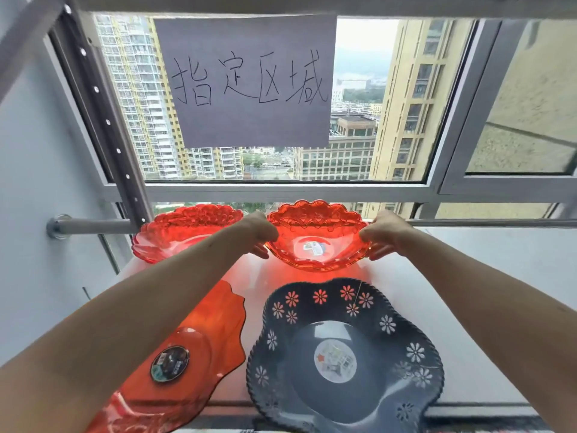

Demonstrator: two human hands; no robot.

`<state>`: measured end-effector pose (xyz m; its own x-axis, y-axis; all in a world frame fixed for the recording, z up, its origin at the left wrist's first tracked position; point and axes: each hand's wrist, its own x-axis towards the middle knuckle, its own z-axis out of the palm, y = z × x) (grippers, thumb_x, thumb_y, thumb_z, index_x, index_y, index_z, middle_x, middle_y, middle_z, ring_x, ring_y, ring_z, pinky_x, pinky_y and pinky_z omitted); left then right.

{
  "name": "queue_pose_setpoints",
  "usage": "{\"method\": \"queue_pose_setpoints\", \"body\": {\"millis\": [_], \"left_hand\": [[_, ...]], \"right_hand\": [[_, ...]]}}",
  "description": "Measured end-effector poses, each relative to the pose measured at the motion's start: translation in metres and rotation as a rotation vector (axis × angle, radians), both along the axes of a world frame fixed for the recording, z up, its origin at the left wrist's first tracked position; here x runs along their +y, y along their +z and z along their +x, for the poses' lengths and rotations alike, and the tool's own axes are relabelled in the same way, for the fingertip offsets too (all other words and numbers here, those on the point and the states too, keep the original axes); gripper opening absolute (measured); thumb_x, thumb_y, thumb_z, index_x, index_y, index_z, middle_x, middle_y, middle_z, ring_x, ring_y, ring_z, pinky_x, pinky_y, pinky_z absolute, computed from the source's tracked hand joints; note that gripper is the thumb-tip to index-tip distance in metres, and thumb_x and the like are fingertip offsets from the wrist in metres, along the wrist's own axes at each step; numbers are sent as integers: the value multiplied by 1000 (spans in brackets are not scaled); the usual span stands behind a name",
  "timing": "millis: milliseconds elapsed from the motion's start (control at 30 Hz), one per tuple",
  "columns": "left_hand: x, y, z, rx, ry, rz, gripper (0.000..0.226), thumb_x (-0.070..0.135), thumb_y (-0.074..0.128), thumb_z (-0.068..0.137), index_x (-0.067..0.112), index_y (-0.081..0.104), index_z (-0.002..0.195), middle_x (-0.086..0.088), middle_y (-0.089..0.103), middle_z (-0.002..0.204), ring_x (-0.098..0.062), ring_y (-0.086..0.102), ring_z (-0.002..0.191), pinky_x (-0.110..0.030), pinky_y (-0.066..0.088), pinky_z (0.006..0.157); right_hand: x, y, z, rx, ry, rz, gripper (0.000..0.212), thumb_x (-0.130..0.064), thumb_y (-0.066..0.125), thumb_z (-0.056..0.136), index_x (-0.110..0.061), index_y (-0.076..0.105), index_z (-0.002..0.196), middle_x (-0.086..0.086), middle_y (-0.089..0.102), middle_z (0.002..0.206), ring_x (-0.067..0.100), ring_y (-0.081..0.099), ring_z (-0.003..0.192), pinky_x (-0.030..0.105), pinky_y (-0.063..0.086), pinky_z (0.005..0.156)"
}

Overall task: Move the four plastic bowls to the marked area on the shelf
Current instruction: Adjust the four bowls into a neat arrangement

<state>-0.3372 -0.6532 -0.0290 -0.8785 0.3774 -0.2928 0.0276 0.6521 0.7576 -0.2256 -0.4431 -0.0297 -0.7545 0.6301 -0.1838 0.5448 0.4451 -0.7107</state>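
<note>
Both my hands grip a clear red scalloped bowl (pixel 317 237) at the back of the white shelf (pixel 437 292). My left hand (pixel 260 234) pinches its left rim and my right hand (pixel 382 234) pinches its right rim. A second red scalloped bowl (pixel 184 232) sits to its left, partly behind my left forearm. At the front left lies a flat wavy red bowl (pixel 215 332) with a round dark sticker, half covered by my arm. A dark grey bowl (pixel 346 354) with flower cut-outs sits at the front right. A grey paper sign (pixel 253 79) with handwritten characters hangs on the window above.
A dark perforated shelf upright (pixel 106 120) stands at the back left. A metal rail (pixel 93 226) runs behind the bowls along the window. The window frame (pixel 281 190) closes off the back. Bare white shelf surface lies to the right of the bowls.
</note>
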Motion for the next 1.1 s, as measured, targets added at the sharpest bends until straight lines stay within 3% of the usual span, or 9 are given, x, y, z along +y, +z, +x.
{"method": "queue_pose_setpoints", "body": {"millis": [167,300,500,667,767,833,933,1000,1100], "left_hand": [[1,-6,-3,-27,9,36,35,-2,52,90,1,45,124,-24,52,131,-32,71,88,-43,60,78],[4,-5,-6,-33,12,55,20,-6,50,88,3,44,104,-22,57,119,-35,71,95,-44,59,83],[7,-8,-10,-33,22,83,21,-10,50,87,5,41,99,-15,56,86,-36,70,96,-45,59,84],[12,-7,-14,-26,36,82,17,-9,50,87,3,43,98,-21,60,106,-36,71,95,-45,59,84],[13,-7,-16,-23,33,80,15,-7,50,88,3,46,98,-20,61,104,-35,71,95,-45,59,83],[12,-7,-16,-33,30,82,22,-6,50,89,4,46,108,-18,58,106,-32,70,94,-44,59,84],[6,-3,-14,-21,6,43,38,-2,50,91,-1,43,128,-22,53,124,-32,67,100,-42,59,84],[-4,5,-11,-33,-15,37,40,2,52,92,-6,42,130,-27,50,129,-36,65,107,-41,58,82],[-29,26,-11,-63,-26,100,30,5,55,92,-10,51,118,-26,57,99,-37,65,88,-38,61,63]], "right_hand": [[2,-5,-3,64,-92,42,15,-3,60,87,10,67,91,25,74,81,35,75,68,43,63,59],[2,-5,-5,62,-118,51,11,4,63,78,11,69,85,25,73,73,34,74,56,43,61,52],[4,-7,-8,82,-146,41,13,7,59,78,11,69,87,26,73,75,36,73,56,47,62,55],[5,-7,-13,86,-170,65,10,8,58,81,10,66,86,27,73,82,37,74,62,47,62,60],[5,-7,-15,70,-161,77,12,7,57,82,11,67,89,27,73,81,37,74,63,47,62,62],[5,-7,-14,50,-144,99,13,5,56,83,11,67,88,26,73,80,36,74,64,46,63,62],[1,-3,-9,-7,-88,260,12,-4,57,82,3,65,78,19,72,81,32,72,67,40,62,60],[-4,5,-7,-40,-58,428,15,-15,59,83,-7,59,70,13,69,83,29,65,71,32,52,60],[-15,20,-15,29,-9,552,21,-29,61,85,-9,62,79,11,67,85,31,62,79,31,43,65]]}}
